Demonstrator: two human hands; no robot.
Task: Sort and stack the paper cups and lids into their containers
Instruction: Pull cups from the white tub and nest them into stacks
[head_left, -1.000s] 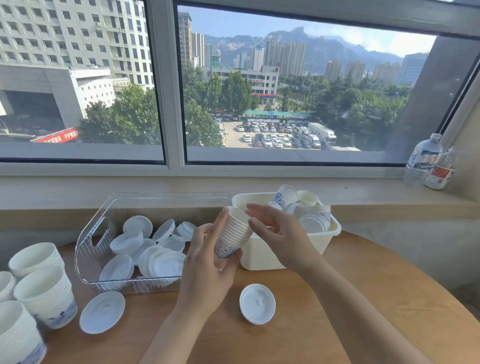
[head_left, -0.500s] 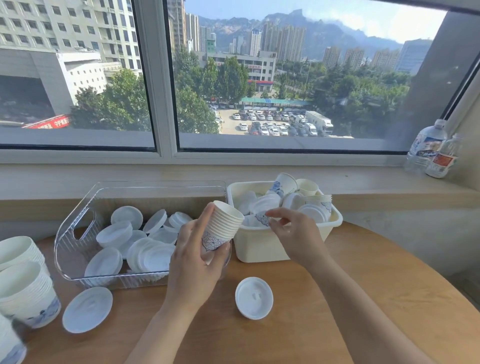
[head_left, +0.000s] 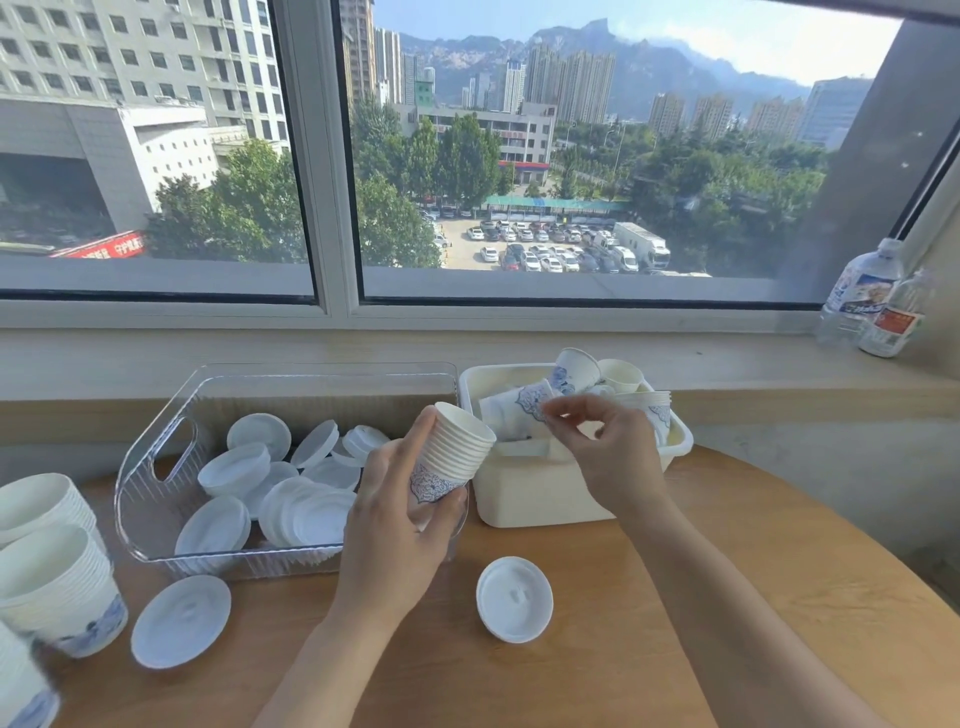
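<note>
My left hand (head_left: 395, 525) grips a nested stack of paper cups (head_left: 454, 457), tilted to the right, over the gap between the two bins. My right hand (head_left: 608, 457) is over the white bin (head_left: 540, 512) and pinches the rim of a blue-patterned cup (head_left: 514, 410) that lies on its side inside. Several more loose cups (head_left: 576, 369) lie jumbled in that bin. The clear bin (head_left: 156, 467) to the left holds several white lids (head_left: 306, 514). On the table in front lie two loose lids, one at left (head_left: 181, 621) and one near the middle (head_left: 514, 597).
Three stacks of cups (head_left: 57, 587) stand at the table's left edge. The round wooden table (head_left: 727, 597) curves away on the right. Two water bottles (head_left: 860, 296) stand on the window sill at far right, behind the bins.
My right hand has moved from the top of the held stack into the white bin and taken hold of a lying cup. My left hand keeps holding the stack.
</note>
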